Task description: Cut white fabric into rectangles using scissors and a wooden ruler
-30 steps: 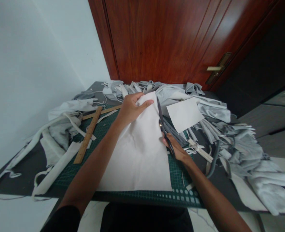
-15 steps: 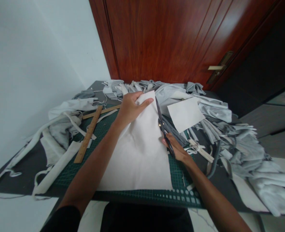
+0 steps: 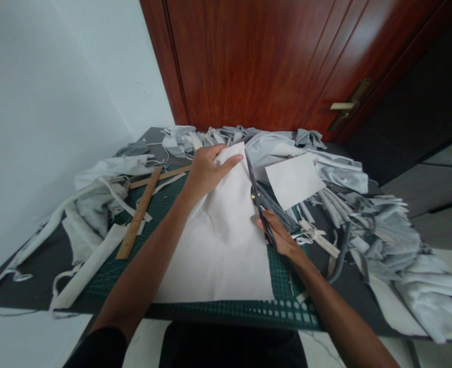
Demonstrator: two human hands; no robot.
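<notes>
A large off-white piece of fabric (image 3: 222, 255) lies over the green cutting mat (image 3: 283, 283), its far end lifted. My left hand (image 3: 210, 171) pinches that far end, thumb on top and pointing right. In my right hand (image 3: 277, 230) is a pair of black-handled scissors (image 3: 257, 199), with the blades pointing away from me along the fabric's right edge. The blades look closed or nearly so; whether fabric is between them I cannot tell. Right of the scissors lies a smaller off-white rectangular piece (image 3: 295, 180).
Two wooden rulers (image 3: 139, 214) lie crossed at the left. Grey and white fabric scraps (image 3: 390, 230) are heaped at the right, along the back and at the left (image 3: 91, 217). Behind the dark table (image 3: 44, 286) stands a brown wooden door (image 3: 249, 61); a white wall is at the left.
Almost nothing differs. Both hands, the scissors and the fabric keep their places, apart from a very slight shift of the view.
</notes>
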